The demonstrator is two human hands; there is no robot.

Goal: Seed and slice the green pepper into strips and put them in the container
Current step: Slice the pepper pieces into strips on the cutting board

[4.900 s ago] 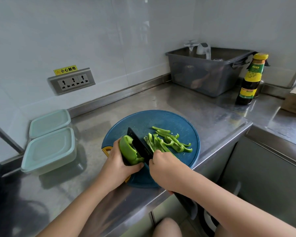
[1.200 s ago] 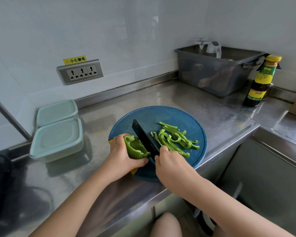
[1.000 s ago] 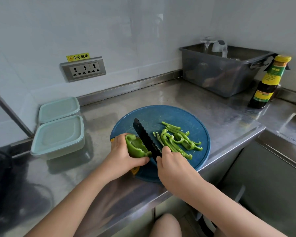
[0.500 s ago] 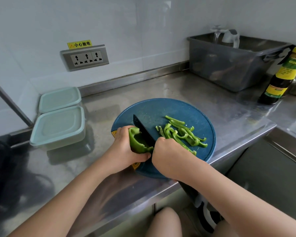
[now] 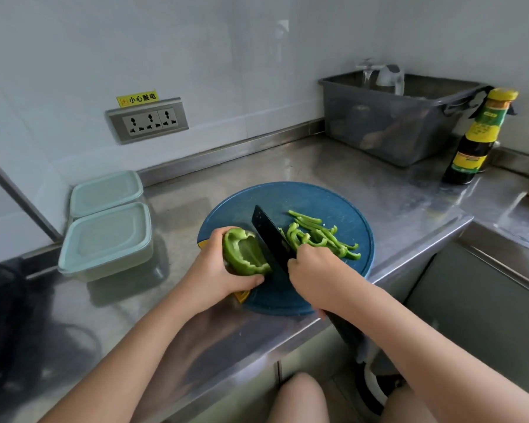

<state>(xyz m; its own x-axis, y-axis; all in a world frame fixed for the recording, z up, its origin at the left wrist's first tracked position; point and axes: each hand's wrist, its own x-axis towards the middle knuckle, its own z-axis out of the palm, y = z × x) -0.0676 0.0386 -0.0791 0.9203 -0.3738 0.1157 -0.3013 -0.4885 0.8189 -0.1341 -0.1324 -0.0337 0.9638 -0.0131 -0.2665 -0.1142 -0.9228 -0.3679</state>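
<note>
Slicing is the step in hand. On the blue board (image 5: 287,196), the left hand (image 5: 223,270) has its fingers curled round the uncut pepper piece (image 5: 245,254), hollow side up. The right hand (image 5: 315,273) wraps its fingers round the handle of a dark knife (image 5: 271,236), whose blade is set against the pepper's right edge. Cut strips (image 5: 321,236) lie heaped on the board's right side. 2 pale containers (image 5: 104,239) sit on the worktop (image 5: 379,190) to the left, lids apparently on. Next, I judge, comes a thin cut, with the left fingertips kept back from the blade.
</note>
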